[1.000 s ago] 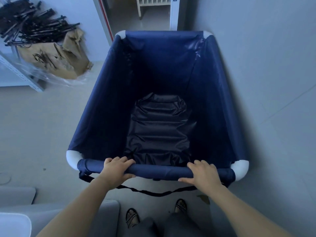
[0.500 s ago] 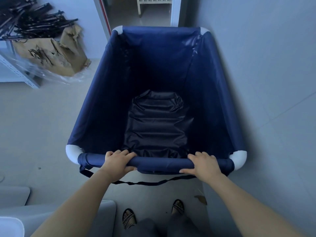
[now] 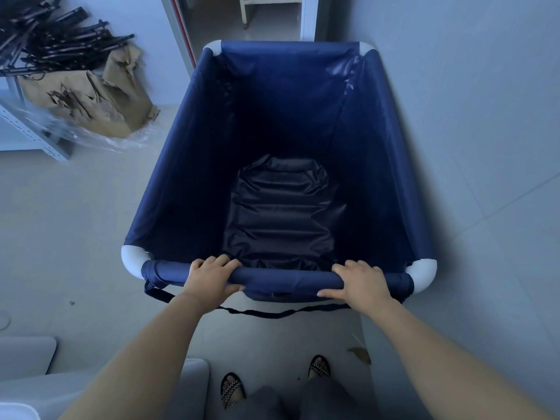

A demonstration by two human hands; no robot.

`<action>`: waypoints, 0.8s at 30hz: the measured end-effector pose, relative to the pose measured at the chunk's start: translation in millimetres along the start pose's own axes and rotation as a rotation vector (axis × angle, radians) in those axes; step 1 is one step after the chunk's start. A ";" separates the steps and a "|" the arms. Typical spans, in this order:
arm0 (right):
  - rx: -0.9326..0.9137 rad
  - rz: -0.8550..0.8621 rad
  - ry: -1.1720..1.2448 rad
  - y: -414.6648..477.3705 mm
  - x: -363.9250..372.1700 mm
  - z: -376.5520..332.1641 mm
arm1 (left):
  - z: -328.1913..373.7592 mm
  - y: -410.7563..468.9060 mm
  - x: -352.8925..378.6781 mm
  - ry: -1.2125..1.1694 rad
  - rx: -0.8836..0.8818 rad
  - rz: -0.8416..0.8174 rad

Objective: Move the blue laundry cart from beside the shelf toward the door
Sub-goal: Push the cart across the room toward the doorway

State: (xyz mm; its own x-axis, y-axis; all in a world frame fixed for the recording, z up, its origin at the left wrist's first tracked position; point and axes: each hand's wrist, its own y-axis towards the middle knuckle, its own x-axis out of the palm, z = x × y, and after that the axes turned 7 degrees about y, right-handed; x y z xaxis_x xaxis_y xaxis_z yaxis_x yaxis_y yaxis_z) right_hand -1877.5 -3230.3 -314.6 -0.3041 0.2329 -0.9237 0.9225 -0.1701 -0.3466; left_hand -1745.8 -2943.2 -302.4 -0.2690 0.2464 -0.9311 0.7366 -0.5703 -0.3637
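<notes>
Behind the cart, facing the doorway: we stand at the near end of a deep navy-blue fabric laundry cart [image 3: 188,177] with white plastic corner joints. Its right side runs close along the pale wall [image 3: 485,116]. Its far rim sits just short of the open doorway [image 3: 272,25], whose left frame carries a red stripe.

Our left hand [image 3: 212,275] grips the fabric-sleeved near rail [image 3: 288,278] left of centre, fingers curled over the top and thumb tucked on our side. Our right hand [image 3: 360,281] grips the same rail right of centre, wrapped the same way. Both arms reach forward, nearly straight.

Inside, a crumpled black sheet [image 3: 281,213] lies on the cart floor (we cannot tell whether it is a liner or a loose bag). A thin black strap [image 3: 272,313] sags below the near rail.

Off to the left, apart from the cart, stands a grey metal shelf [image 3: 30,128]. It holds a bundle of black rods [image 3: 54,40] and torn brown paper [image 3: 100,98], with clear plastic wrap spilling over its edge onto the floor.

Beyond the doorway, the base of a white slatted piece of furniture [image 3: 266,4] shows.

At the lower edge we see our patterned sandals [image 3: 231,389] on the pale floor. A small brown scrap [image 3: 360,353] lies near the right foot, and a pale grey cushioned edge [image 3: 30,359] sits to our left.
</notes>
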 end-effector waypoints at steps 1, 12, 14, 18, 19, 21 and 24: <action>0.002 -0.001 0.002 1.6 -1.1 0.8 | 1.4 2.2 -1.2 -0.007 0.002 0.000; 0.030 -0.030 0.040 10.2 -9.5 0.8 | 24.3 25.7 -9.9 -0.068 0.080 -0.067; 0.009 -0.035 0.031 10.4 -9.3 -5.8 | 22.7 25.7 -8.7 -0.051 0.089 -0.056; -0.048 0.026 -0.016 9.2 -4.8 -22.1 | 21.8 24.3 -8.7 0.003 0.123 -0.047; -0.047 0.043 -0.025 9.1 -3.9 -24.0 | 20.9 24.0 -9.0 0.014 0.134 -0.043; -0.048 0.061 -0.030 9.2 -2.9 -25.5 | 18.4 23.5 -9.3 0.011 0.146 -0.026; -0.062 0.074 -0.026 8.6 -1.3 -25.4 | 14.1 21.3 -9.1 -0.037 0.147 -0.009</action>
State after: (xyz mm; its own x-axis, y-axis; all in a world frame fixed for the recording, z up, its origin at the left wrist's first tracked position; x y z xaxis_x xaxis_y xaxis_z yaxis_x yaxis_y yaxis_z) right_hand -1863.2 -3207.8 -312.2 -0.2397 0.1967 -0.9507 0.9554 -0.1264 -0.2670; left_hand -1736.5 -2968.6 -302.1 -0.2996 0.2244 -0.9273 0.6356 -0.6779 -0.3694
